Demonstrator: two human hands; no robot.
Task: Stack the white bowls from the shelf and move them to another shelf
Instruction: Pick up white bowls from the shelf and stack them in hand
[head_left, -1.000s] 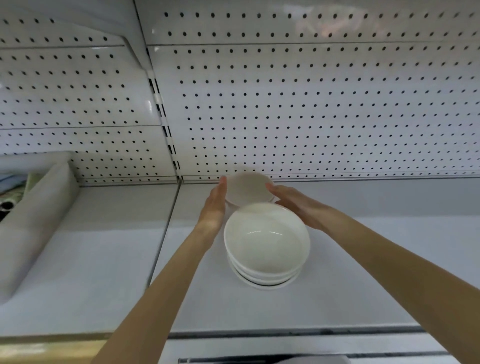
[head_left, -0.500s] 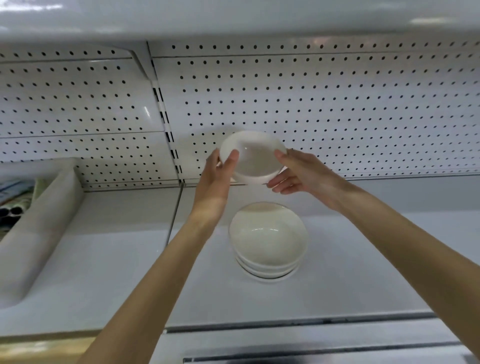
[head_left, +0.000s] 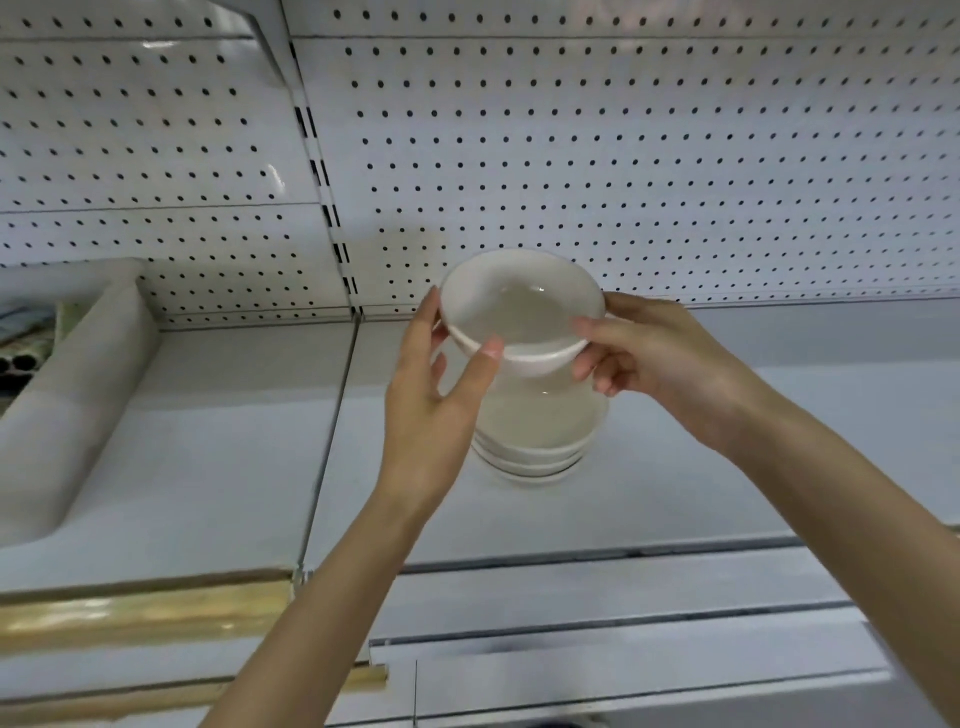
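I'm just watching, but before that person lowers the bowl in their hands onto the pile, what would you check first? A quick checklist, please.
1. Grip on the small glossy white bowl, with the left hand and right hand on either side: ok.
2. Its opening faces up, nothing inside: ok.
3. Centred over the stack of white bowls: cannot tell from one view.
4. Stack sits even on the white shelf: ok.
5. Fingers clear of the bowl's underside: not ok, right fingers curl beneath it.
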